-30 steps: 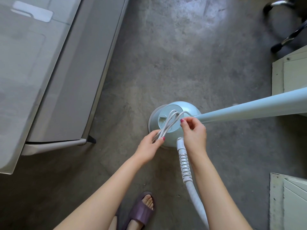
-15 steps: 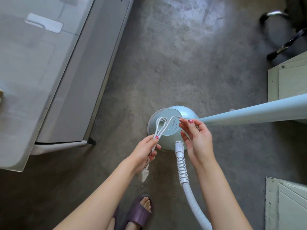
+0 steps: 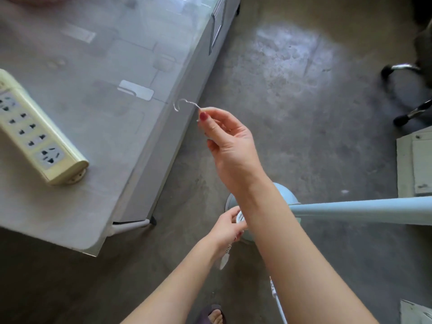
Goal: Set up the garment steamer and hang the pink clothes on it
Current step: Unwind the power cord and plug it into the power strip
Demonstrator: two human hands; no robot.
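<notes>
The pale blue garment steamer base [image 3: 284, 195] stands on the concrete floor, mostly hidden behind my right forearm. Its pole [image 3: 364, 210] slants off to the right edge. My right hand [image 3: 230, 141] is raised above the floor and pinches a thin white twist tie [image 3: 184, 104] between thumb and fingertips. Lower down, my left hand [image 3: 225, 226] grips the bundled white power cord [image 3: 239, 217] at the base, with the plug [image 3: 225, 259] dangling below it. The white steam hose [image 3: 278, 305] runs down past my right arm. No pink clothes are in view.
A grey table [image 3: 88, 192] with a glass top fills the left; a cream power strip [image 3: 39, 134] lies on it. Chair casters [image 3: 397, 69] stand at the upper right. White panels [image 3: 413, 164] lean at the right edge. My sandalled foot [image 3: 214, 315] is at the bottom.
My right hand lifted away from the steamer base toward the table, carrying the twist tie pulled off the cord. My left hand still holds the cord bundle. The view swung left, revealing the power strip.
</notes>
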